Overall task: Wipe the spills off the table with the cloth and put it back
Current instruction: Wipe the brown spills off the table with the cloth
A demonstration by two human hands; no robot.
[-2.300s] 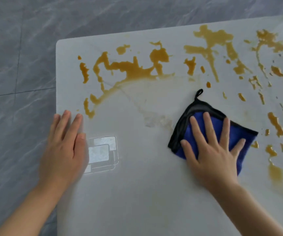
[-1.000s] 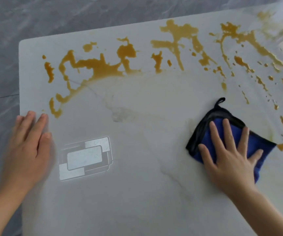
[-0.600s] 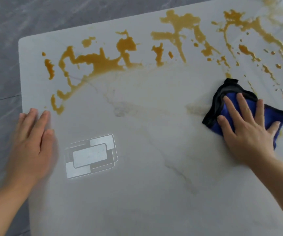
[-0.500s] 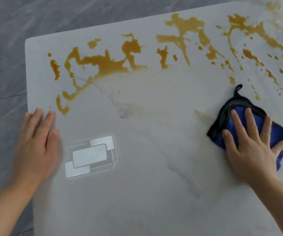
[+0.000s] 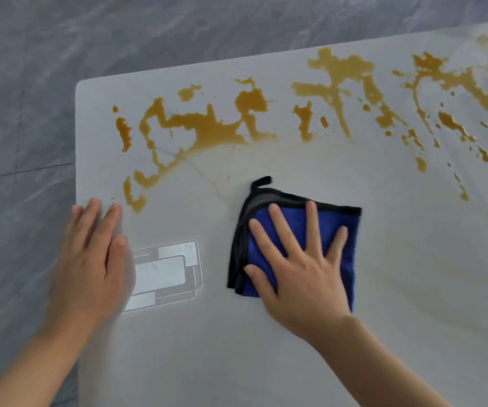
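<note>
Wiping is under way: the cloth (image 5: 298, 245) is pressed flat at table (image 5: 237, 362) centre by the right hand (image 5: 301, 274), fingers spread. The left hand (image 5: 90, 259) is laid flat at nine o'clock. Spills (image 5: 207, 127) remain from ten to two o'clock — a forward sweep is called for.

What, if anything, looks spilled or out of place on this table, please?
Orange-brown liquid spills streak the far side of the white table, unwiped; the blue cloth lies under the right hand.

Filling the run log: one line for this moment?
right hand flat on cloth | left hand flat on table | spills remain
</note>
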